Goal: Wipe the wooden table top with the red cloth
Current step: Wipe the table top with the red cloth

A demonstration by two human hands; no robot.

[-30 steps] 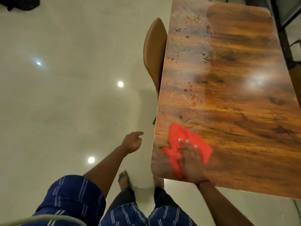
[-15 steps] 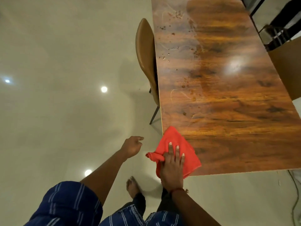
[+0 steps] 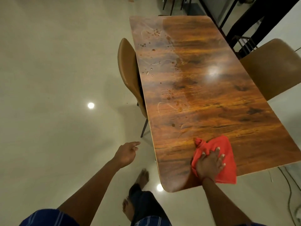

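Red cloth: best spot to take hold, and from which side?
Probably the bunched corner of the red cloth, far-left, pinched from above: it rises in a wad; the rest lies flat on the table top under the right hand.

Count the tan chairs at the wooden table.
2: left chair tucked against the wooden table's edge; right chair at the opposite edge. Dark legs beyond the far end may belong to more.

Head camera looks steeply down, close above the table.
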